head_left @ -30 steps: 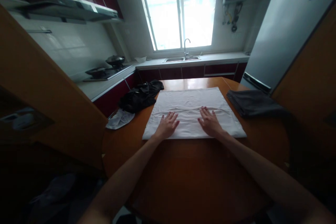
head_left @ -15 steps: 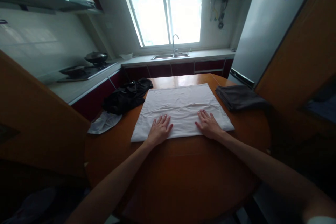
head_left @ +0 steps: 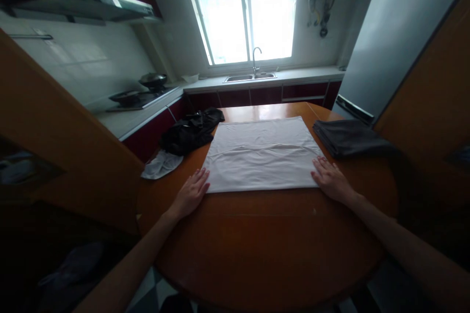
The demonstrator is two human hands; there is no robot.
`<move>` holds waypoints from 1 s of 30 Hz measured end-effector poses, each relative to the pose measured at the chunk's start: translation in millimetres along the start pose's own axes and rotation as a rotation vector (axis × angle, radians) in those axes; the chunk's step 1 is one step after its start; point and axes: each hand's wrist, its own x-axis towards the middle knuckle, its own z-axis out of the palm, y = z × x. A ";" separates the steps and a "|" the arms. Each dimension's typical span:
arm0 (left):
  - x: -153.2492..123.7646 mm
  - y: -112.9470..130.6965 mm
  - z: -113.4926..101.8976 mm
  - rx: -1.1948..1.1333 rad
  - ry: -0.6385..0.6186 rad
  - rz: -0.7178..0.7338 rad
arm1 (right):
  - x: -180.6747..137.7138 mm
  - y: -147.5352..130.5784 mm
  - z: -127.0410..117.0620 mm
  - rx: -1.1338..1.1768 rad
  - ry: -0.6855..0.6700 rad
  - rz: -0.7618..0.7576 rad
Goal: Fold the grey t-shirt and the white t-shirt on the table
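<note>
A white cloth (head_left: pixel 261 152) lies spread flat on a round wooden table (head_left: pixel 264 249). My left hand (head_left: pixel 191 191) rests flat on the table at the cloth's near left corner, fingers stretched out and touching its edge. My right hand (head_left: pixel 330 178) lies flat at the near right corner, fingers spread, touching the cloth's edge. Neither hand holds anything.
A crumpled black garment (head_left: pixel 191 132) and a small pale cloth (head_left: pixel 161 165) lie on the table's left side. A folded dark grey cloth (head_left: pixel 347 138) sits at the right. Behind are a counter with a sink (head_left: pixel 249 77), a stove with pans (head_left: pixel 141 95) and a fridge (head_left: pixel 389 44).
Both hands have slid outward from the middle of the cloth's near edge to its two near corners. The camera view shifted slightly.
</note>
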 end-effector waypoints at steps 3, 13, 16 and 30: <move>-12.2 -9.2 -7.8 -0.038 0.020 0.095 | -3.8 4.5 0.5 0.011 0.048 -0.072; -27.3 -16.3 -43.0 -0.016 0.103 0.455 | -20.3 34.8 -19.7 0.096 0.112 -0.549; -26.8 -13.6 -46.9 -0.029 0.080 0.438 | -25.3 39.3 -31.0 0.064 0.141 -0.623; -38.3 -6.5 -37.3 -0.130 0.215 0.363 | -49.6 50.9 -42.8 0.083 0.211 -0.565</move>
